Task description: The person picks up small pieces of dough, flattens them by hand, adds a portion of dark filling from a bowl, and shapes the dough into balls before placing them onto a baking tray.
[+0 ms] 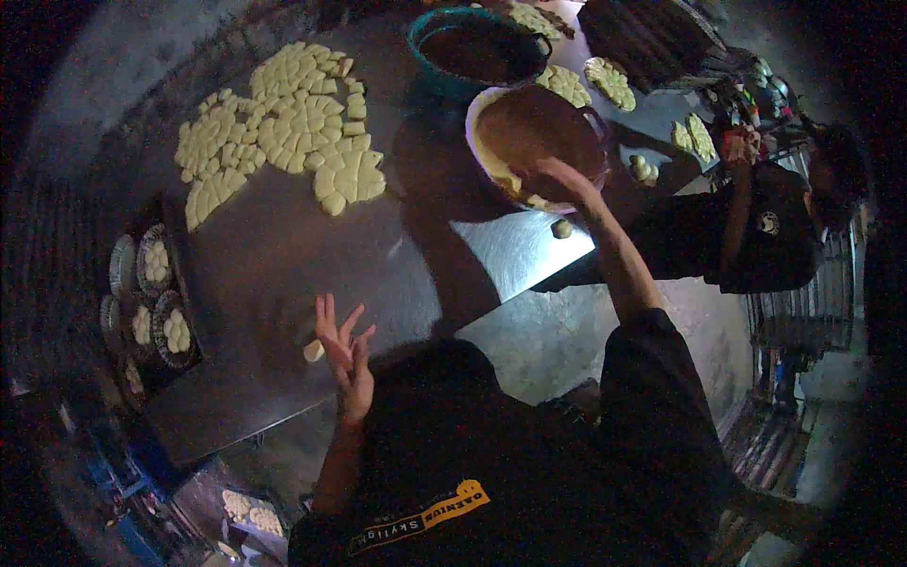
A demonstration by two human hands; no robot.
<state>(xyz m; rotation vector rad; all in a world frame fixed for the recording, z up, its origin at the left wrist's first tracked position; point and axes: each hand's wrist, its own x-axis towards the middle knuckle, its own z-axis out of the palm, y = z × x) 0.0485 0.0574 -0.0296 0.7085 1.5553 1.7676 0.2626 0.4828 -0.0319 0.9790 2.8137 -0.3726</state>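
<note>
My left hand (346,364) is over the metal table near its front edge, fingers spread and holding nothing. A small pale piece of dough (314,351) lies right beside its fingers. My right hand (559,180) reaches into a round tub (477,151) with a brown mass (529,128) in it. Its fingers are dim and partly hidden against the brown, so what they hold cannot be made out. Pale yellow smears show on the tub's near inner wall. A small dough ball (562,229) sits on the table just in front of the tub.
Flattened, cut dough pieces (302,128) cover the table's far left. Behind the tub stands a teal basin (444,80). More dough rounds (610,83) lie at the far right, where another person (770,222) works. Fluted tins with dough (173,331) stand in a tray at left.
</note>
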